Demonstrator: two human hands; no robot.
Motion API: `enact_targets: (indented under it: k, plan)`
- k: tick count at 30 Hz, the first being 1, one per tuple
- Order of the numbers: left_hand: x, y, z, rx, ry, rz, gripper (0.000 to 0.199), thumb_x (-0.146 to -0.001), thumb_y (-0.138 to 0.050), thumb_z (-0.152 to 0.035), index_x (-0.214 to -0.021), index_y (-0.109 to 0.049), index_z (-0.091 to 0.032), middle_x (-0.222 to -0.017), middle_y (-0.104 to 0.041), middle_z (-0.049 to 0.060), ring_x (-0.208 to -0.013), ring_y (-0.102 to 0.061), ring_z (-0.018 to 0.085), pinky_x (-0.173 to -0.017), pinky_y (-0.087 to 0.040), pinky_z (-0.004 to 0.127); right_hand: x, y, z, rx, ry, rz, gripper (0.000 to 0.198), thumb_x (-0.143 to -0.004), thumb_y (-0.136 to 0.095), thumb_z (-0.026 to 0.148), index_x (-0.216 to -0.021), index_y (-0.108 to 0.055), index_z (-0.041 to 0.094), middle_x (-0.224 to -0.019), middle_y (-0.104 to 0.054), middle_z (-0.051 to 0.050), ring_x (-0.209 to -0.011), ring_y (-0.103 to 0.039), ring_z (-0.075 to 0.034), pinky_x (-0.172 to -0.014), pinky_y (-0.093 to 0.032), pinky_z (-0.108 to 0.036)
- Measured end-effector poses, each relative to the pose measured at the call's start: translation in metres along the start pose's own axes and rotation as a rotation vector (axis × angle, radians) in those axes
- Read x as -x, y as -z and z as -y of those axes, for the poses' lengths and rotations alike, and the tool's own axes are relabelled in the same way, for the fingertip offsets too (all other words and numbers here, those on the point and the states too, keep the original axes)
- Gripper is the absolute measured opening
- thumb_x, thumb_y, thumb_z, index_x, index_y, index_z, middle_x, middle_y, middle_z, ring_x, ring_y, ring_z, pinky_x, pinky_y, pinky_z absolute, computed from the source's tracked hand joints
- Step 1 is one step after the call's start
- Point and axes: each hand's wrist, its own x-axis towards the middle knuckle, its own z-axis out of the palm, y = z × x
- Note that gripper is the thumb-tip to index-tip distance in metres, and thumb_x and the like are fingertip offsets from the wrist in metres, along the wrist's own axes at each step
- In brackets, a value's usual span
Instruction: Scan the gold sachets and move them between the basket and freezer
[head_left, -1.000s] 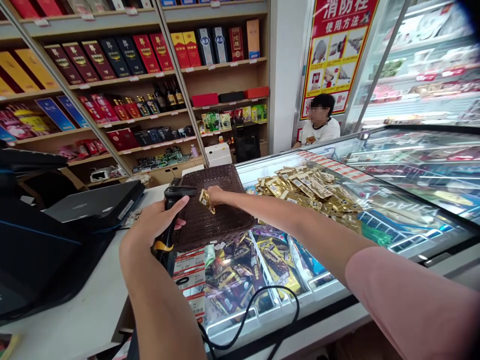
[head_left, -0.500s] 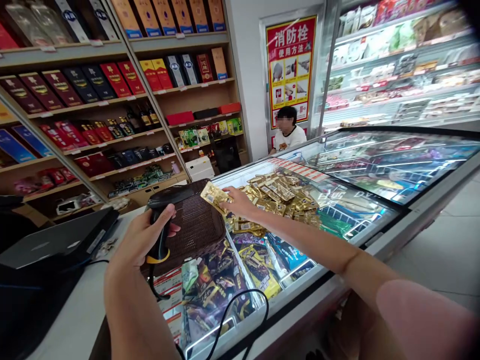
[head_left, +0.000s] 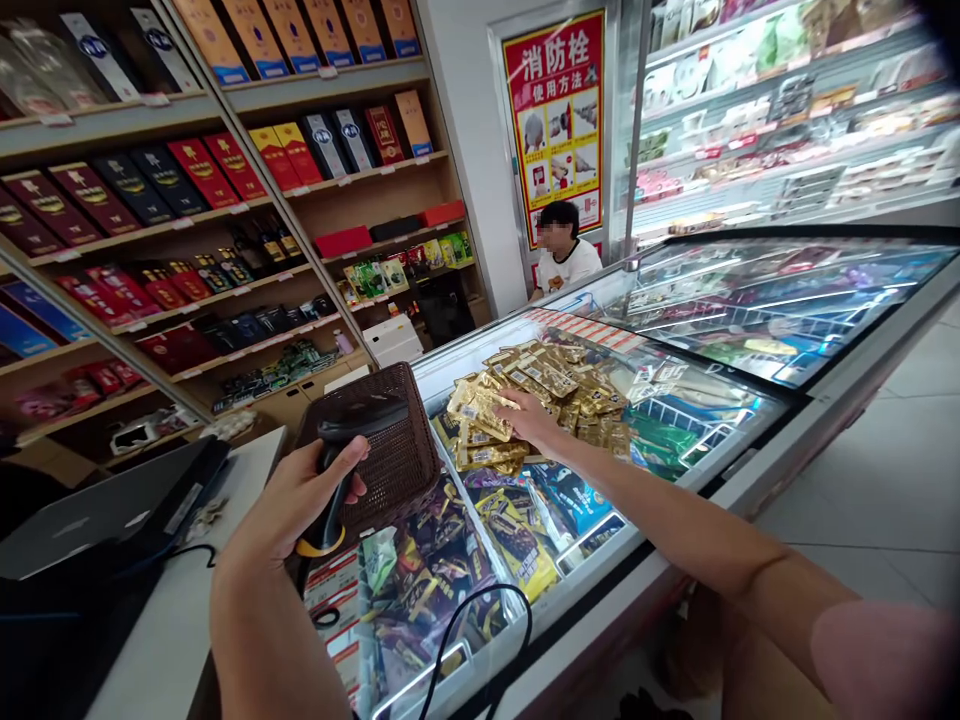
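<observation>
My left hand (head_left: pixel 311 492) is wrapped round the handle of a black barcode scanner (head_left: pixel 328 525) with a yellow band at its base. The scanner's head is over a brown woven basket (head_left: pixel 409 455) on the freezer top. My right hand (head_left: pixel 529 418) grips a gold packet (head_left: pixel 482 408) at the left side of a heap of similar gold packets (head_left: pixel 551 375), which lies on the freezer's glass. Its fingertips are partly hidden by the packet.
Under the glass of the chest freezer (head_left: pixel 750 470) lie bagged ice creams (head_left: pixel 517 540). A black cable (head_left: pixel 480 590) loops across the front. At left stands a laptop-like device (head_left: pixel 112 510) on a white counter. A person (head_left: pixel 566 255) sits beyond the freezer, near shelves of boxes.
My right hand has moved right with the gold packet, from beside the basket to the heap. The scanner has shifted slightly right and down, and the view has turned a little.
</observation>
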Motion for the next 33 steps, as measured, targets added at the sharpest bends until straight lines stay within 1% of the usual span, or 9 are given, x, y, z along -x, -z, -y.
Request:
enact_targets:
  k: [3,7,10,14,17,22,28,30,33]
  plan:
    - [0.0,-0.004,-0.003,-0.15,-0.039,0.055,0.058,-0.078,-0.054,-0.074,-0.085,-0.063,-0.017,-0.072,-0.072,0.007,-0.067,-0.064,0.021,-0.056,-0.043,0.027,-0.002,0.003,-0.005,-0.284,-0.047,0.009,0.056,-0.086,-0.059,0.045,-0.134,-0.053,0.018,-0.06,-0.044,0.006,-0.051,-0.043,-0.012,-0.054,-0.038,-0.025]
    - [-0.002,-0.015,-0.009,-0.187,-0.089,0.104,0.058,-0.078,-0.054,-0.073,-0.081,-0.064,-0.016,-0.074,-0.073,0.007,-0.069,-0.066,0.021,-0.059,-0.044,0.026,0.0,0.006,-0.003,-0.414,-0.061,-0.024,0.055,-0.08,-0.067,0.046,-0.127,-0.058,0.019,-0.055,-0.034,0.009,-0.047,-0.035,-0.01,-0.051,-0.033,-0.024]
    - [-0.005,-0.024,-0.011,-0.191,-0.115,0.128,0.056,-0.079,-0.055,-0.071,-0.084,-0.065,-0.016,-0.073,-0.073,0.007,-0.068,-0.066,0.02,-0.058,-0.044,0.025,0.002,0.008,0.0,-0.437,-0.06,-0.04,0.055,-0.079,-0.069,0.044,-0.126,-0.058,0.018,-0.054,-0.033,0.009,-0.046,-0.034,-0.009,-0.049,-0.032,-0.023]
    - [-0.012,-0.031,-0.01,-0.209,-0.132,0.144,0.056,-0.08,-0.054,-0.071,-0.083,-0.066,-0.016,-0.073,-0.074,0.006,-0.067,-0.065,0.019,-0.057,-0.045,0.025,0.003,0.009,0.004,-0.447,-0.057,-0.046,0.048,-0.08,-0.069,0.041,-0.121,-0.059,0.018,-0.053,-0.032,0.009,-0.046,-0.034,-0.009,-0.048,-0.031,-0.023]
    - [-0.015,-0.033,-0.009,-0.23,-0.124,0.14,0.059,-0.08,-0.052,-0.073,-0.083,-0.067,-0.016,-0.073,-0.073,0.007,-0.065,-0.064,0.019,-0.054,-0.044,0.024,0.004,0.01,0.005,-0.453,-0.047,-0.047,0.044,-0.08,-0.069,0.041,-0.117,-0.06,0.018,-0.055,-0.034,0.009,-0.047,-0.037,-0.01,-0.049,-0.033,-0.024]
    - [-0.015,-0.034,-0.011,-0.225,-0.121,0.132,0.061,-0.079,-0.052,-0.074,-0.081,-0.067,-0.016,-0.071,-0.073,0.007,-0.061,-0.062,0.018,-0.052,-0.042,0.023,0.003,0.01,0.002,-0.449,-0.041,-0.04,0.043,-0.08,-0.068,0.044,-0.115,-0.06,0.02,-0.055,-0.035,0.009,-0.048,-0.037,-0.01,-0.05,-0.034,-0.024]
    - [-0.013,-0.036,-0.014,-0.191,-0.119,0.122,0.06,-0.078,-0.054,-0.074,-0.084,-0.068,-0.015,-0.07,-0.073,0.007,-0.062,-0.064,0.018,-0.052,-0.043,0.022,0.002,0.01,0.002,-0.457,0.001,-0.017,0.032,-0.079,-0.066,0.045,-0.1,-0.061,0.021,-0.057,-0.04,0.007,-0.047,-0.038,-0.009,-0.048,-0.031,-0.023]
    - [-0.013,-0.036,-0.015,-0.185,-0.127,0.107,0.06,-0.078,-0.054,-0.073,-0.08,-0.068,-0.015,-0.068,-0.073,0.007,-0.06,-0.063,0.017,-0.051,-0.042,0.022,0.004,0.01,0.005,-0.45,-0.01,-0.027,0.032,-0.079,-0.067,0.044,-0.1,-0.061,0.021,-0.059,-0.042,0.007,-0.048,-0.039,-0.009,-0.049,-0.033,-0.022]
    - [-0.011,-0.038,-0.019,-0.184,-0.134,0.093,0.06,-0.078,-0.054,-0.073,-0.071,-0.067,-0.016,-0.065,-0.072,0.007,-0.055,-0.06,0.015,-0.048,-0.04,0.021,0.007,0.012,0.009,-0.44,-0.041,-0.044,0.038,-0.077,-0.069,0.043,-0.107,-0.062,0.021,-0.058,-0.038,0.008,-0.048,-0.038,-0.009,-0.049,-0.034,-0.023]
